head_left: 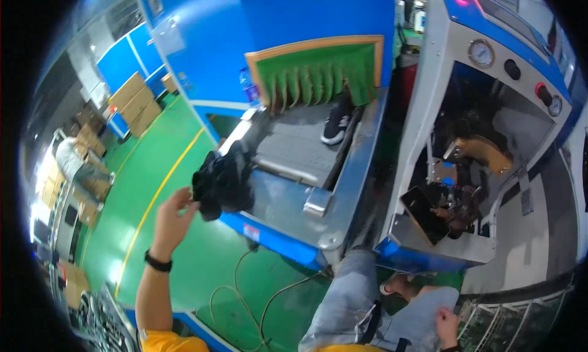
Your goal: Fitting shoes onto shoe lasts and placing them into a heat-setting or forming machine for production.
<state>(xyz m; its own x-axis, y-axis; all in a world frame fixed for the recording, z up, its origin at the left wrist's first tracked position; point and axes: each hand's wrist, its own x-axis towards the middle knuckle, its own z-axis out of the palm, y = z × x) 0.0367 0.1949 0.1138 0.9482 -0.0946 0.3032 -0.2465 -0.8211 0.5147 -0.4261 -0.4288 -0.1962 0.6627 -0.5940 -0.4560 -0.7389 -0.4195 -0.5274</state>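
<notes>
A worker's left hand (173,216), fingers spread and grasping nothing, reached for dark shoe uppers (222,182) draped over the conveyor (294,145)'s near-left corner; the right hand (446,326) rested loosely on a knee.

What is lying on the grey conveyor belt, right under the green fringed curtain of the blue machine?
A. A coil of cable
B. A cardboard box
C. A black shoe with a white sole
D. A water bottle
C: a black shoe with a white sole lies on the grey conveyor belt, just below the green fringed curtain, while the left hand reaches for a black bundle at the belt's near end.
</notes>
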